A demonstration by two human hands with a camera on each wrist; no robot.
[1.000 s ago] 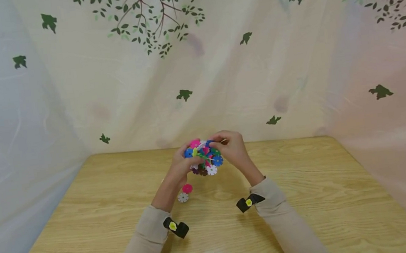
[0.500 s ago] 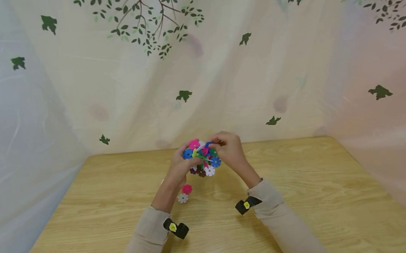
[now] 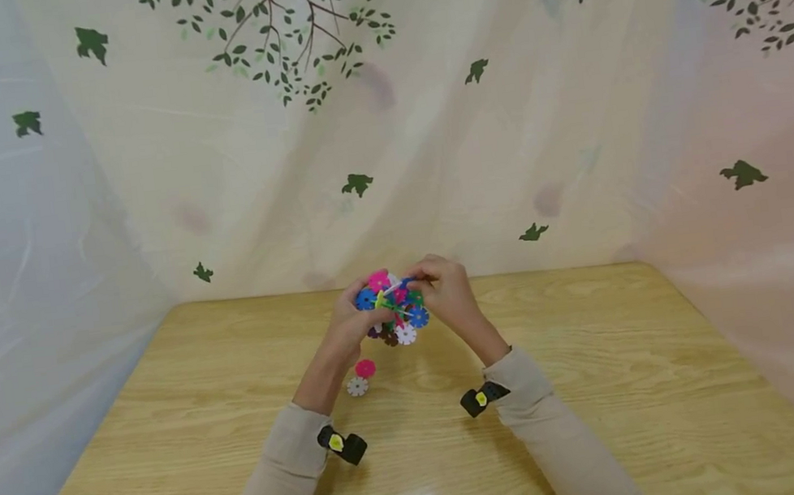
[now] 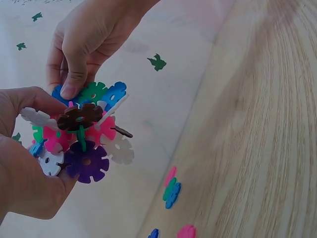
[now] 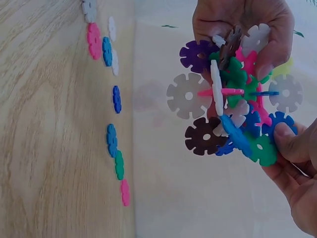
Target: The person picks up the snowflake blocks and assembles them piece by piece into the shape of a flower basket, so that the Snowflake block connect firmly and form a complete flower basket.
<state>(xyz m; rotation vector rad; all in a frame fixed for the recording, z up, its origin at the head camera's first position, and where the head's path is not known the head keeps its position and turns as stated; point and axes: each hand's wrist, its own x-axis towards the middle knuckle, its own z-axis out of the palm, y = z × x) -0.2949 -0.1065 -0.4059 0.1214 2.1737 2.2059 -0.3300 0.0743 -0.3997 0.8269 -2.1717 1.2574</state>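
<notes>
Just above the table, my left hand [image 3: 344, 331] grips a ball-like cluster of interlocking snowflake discs [image 3: 405, 333] from its left side. Slotted plastic discs in pink, blue, white, green, brown and purple stick out at many angles. The right hand [image 3: 449, 292] pinches a blue disc [image 5: 280, 122] between thumb and fingers at the cluster's upper right. Whether that disc is slotted into the others, I cannot tell. In the left wrist view a brown disc [image 4: 80, 117] and a purple disc [image 4: 87, 162] face the camera. Left-hand fingers behind the cluster are partly hidden.
On the wooden table [image 3: 604, 387] below the left wrist lie a loose pink disc [image 3: 365, 368] and white disc [image 3: 357, 387]. More loose discs, including a green disc [image 5: 119, 165] and a blue disc [image 5: 112, 140], show in the right wrist view. A leaf-patterned curtain [image 3: 430, 154] surrounds the table.
Both hands and the cluster have shifted slightly left in the head view. The right hand has come a little closer to the cluster. The loose pink and white discs stay put.
</notes>
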